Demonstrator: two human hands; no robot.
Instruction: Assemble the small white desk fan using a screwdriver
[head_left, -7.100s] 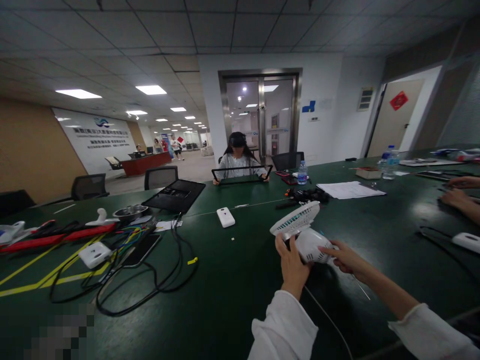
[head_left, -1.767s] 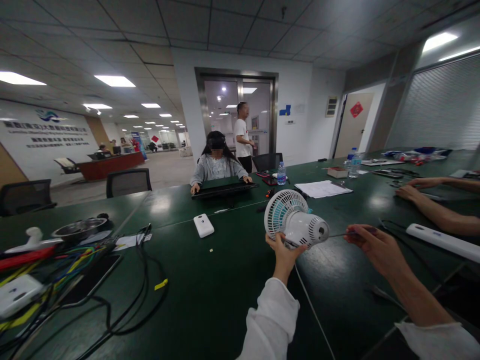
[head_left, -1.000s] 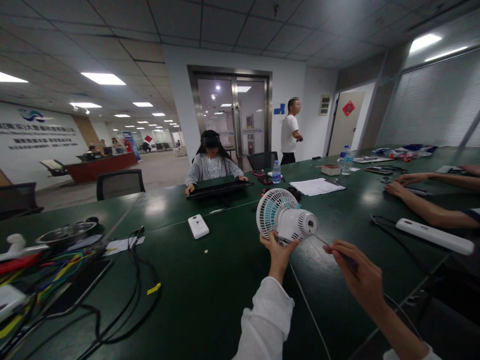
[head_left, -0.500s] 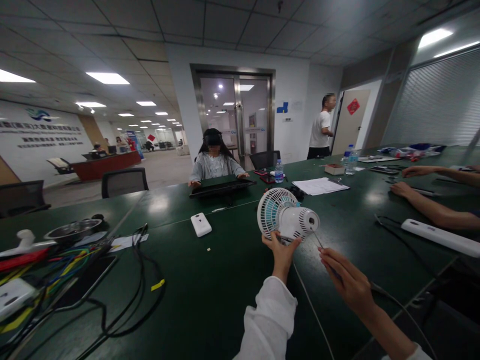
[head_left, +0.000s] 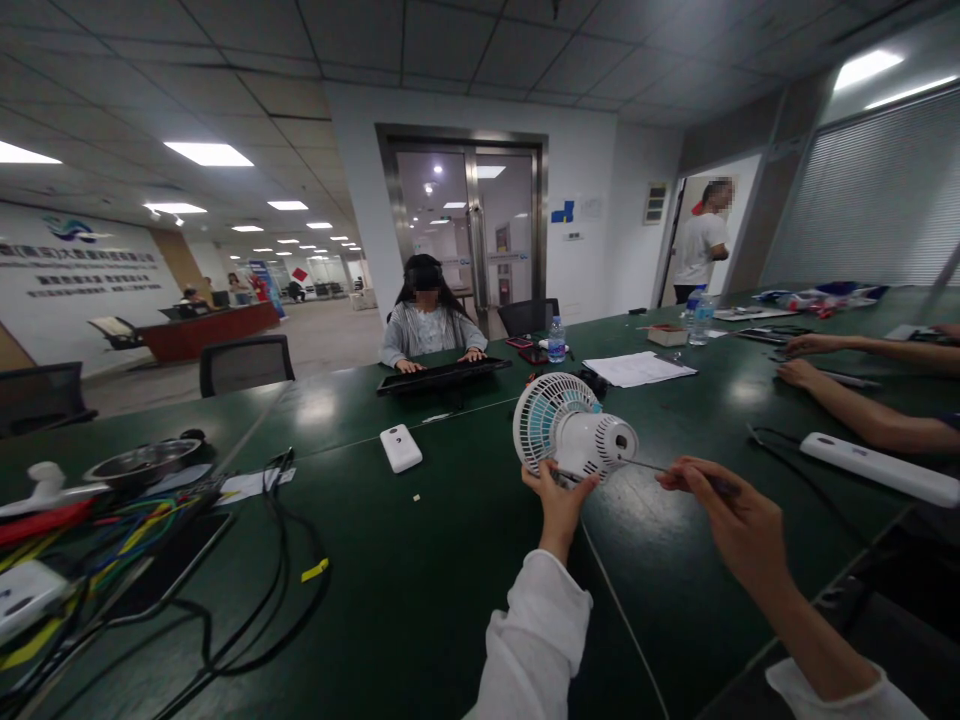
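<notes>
A small white electric fan (head_left: 585, 442) with pale blue blades is tilted above the green table, its round grille turned left and its motor housing facing right. My left hand (head_left: 559, 508) is closed around the fan from below, thumb and fingers at the base of the grille and housing. In my right hand (head_left: 742, 525) is a screwdriver (head_left: 643, 463), gripped by its dark handle and pointing left. Its thin shaft is almost level, with the tip at the rear of the housing. Whether the tip sits in a screw is too small to tell.
A white handheld device (head_left: 401, 449) lies left of the fan. Cables (head_left: 279, 560) and a metal bowl (head_left: 146, 458) are at far left. Papers (head_left: 641, 369) and a water bottle (head_left: 556, 341) stand beyond. Across the table sits a person (head_left: 431, 325); another's forearms (head_left: 862, 405) rest at right.
My right hand has swung right and slightly up, bringing the screwdriver from steep to nearly level. The fan and my left hand stay almost still. A person in the background has walked right into the doorway.
</notes>
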